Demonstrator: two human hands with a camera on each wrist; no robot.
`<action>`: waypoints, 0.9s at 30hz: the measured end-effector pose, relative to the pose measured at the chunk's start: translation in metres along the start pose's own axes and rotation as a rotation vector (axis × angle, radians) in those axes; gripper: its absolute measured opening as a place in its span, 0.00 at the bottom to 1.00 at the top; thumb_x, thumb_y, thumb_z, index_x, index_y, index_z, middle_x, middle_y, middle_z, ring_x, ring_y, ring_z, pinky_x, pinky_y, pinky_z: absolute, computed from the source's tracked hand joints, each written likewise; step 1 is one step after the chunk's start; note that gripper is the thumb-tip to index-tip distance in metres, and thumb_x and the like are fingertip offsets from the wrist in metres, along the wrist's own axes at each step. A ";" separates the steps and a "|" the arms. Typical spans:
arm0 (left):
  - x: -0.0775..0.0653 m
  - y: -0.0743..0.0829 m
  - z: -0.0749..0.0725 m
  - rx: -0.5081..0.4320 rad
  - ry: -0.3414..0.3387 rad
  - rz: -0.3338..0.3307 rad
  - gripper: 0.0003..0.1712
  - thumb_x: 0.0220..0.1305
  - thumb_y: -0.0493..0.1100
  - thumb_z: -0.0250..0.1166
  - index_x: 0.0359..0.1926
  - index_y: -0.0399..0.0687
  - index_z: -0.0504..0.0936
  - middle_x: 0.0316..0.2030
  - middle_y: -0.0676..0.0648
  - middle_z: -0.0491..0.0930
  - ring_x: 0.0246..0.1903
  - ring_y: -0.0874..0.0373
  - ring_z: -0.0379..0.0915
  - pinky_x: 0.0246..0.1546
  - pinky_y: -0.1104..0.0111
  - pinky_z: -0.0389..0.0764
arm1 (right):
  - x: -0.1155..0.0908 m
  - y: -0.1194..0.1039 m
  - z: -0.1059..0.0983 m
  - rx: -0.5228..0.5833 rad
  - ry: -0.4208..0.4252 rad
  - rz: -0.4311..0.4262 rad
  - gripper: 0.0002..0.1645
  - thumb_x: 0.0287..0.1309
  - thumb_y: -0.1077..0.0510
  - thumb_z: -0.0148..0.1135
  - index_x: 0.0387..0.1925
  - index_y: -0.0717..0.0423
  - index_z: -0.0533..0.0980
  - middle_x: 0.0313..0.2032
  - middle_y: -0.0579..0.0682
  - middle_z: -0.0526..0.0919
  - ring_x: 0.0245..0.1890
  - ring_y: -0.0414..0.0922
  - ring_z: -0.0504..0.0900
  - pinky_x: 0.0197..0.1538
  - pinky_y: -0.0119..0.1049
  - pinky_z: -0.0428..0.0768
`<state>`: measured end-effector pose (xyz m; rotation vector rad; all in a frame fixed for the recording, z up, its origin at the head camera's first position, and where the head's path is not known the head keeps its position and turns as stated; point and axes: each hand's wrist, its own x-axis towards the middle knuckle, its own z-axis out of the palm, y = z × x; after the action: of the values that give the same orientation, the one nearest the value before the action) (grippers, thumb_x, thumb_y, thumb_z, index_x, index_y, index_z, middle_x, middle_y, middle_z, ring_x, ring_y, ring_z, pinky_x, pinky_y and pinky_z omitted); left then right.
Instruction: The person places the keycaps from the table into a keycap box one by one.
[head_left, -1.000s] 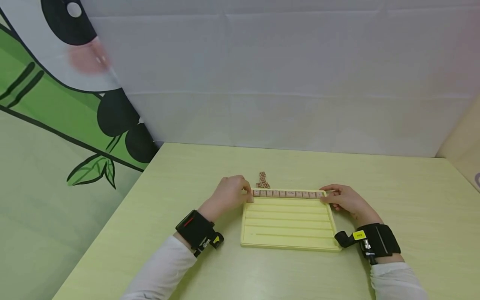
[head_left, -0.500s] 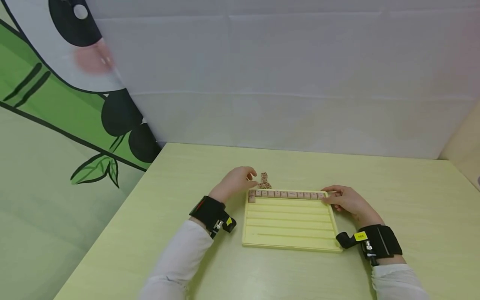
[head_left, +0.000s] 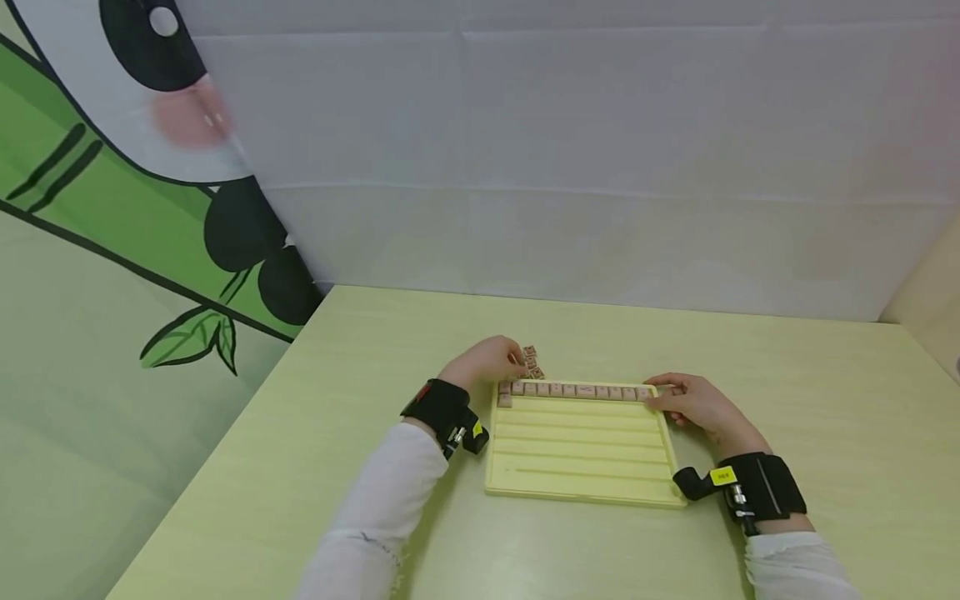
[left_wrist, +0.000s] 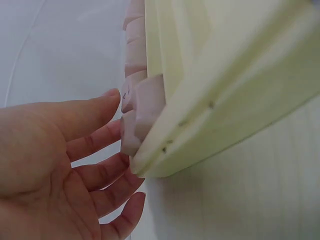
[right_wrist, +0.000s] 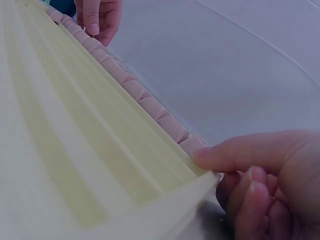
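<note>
A pale yellow ridged tray (head_left: 585, 450) lies on the table, a row of pink keycaps (head_left: 562, 389) along its far edge. One more keycap (head_left: 505, 401) sits below the row's left end. Beyond the far left corner, my left hand (head_left: 487, 362) reaches to a small heap of loose keycaps (head_left: 534, 364), partly covering it. In the left wrist view its thumb and fingers stand apart, some fingertips hidden behind the row. My right hand (head_left: 693, 404) grips the tray's far right corner; the thumb (right_wrist: 212, 159) presses at the last keycap, and the other fingers are curled below the rim.
The light wooden table (head_left: 420, 325) runs back to a pale cloth backdrop (head_left: 570, 167). A printed cartoon figure (head_left: 172, 108) shows on the cloth at left. Both wrists wear black camera straps (head_left: 765, 487).
My left hand has left the keycap below the row's left end and moved back and right to the loose heap. The right hand keeps its grip on the tray.
</note>
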<state>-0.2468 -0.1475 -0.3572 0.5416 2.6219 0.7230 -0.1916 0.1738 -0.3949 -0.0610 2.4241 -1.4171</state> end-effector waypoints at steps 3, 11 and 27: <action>0.000 0.000 0.002 0.007 -0.010 -0.004 0.10 0.66 0.44 0.59 0.44 0.45 0.81 0.39 0.47 0.80 0.34 0.57 0.70 0.40 0.65 0.73 | -0.003 0.000 0.003 0.003 0.003 -0.004 0.33 0.60 0.57 0.61 0.62 0.70 0.64 0.17 0.41 0.65 0.16 0.37 0.65 0.25 0.30 0.68; -0.004 -0.001 0.004 0.041 -0.026 0.004 0.09 0.67 0.43 0.58 0.42 0.44 0.82 0.35 0.47 0.79 0.29 0.59 0.67 0.36 0.67 0.70 | -0.009 0.001 0.011 0.023 0.013 -0.006 0.33 0.60 0.58 0.61 0.62 0.70 0.63 0.16 0.41 0.66 0.15 0.36 0.65 0.24 0.30 0.68; -0.017 -0.005 0.008 0.051 -0.041 0.014 0.08 0.67 0.41 0.58 0.34 0.44 0.82 0.27 0.50 0.76 0.24 0.59 0.64 0.32 0.68 0.66 | -0.023 0.004 0.026 0.058 0.040 0.001 0.33 0.59 0.59 0.61 0.62 0.71 0.64 0.16 0.41 0.66 0.15 0.36 0.65 0.23 0.29 0.67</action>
<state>-0.2297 -0.1554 -0.3623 0.5831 2.6070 0.6443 -0.1614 0.1583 -0.4044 -0.0173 2.4132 -1.5004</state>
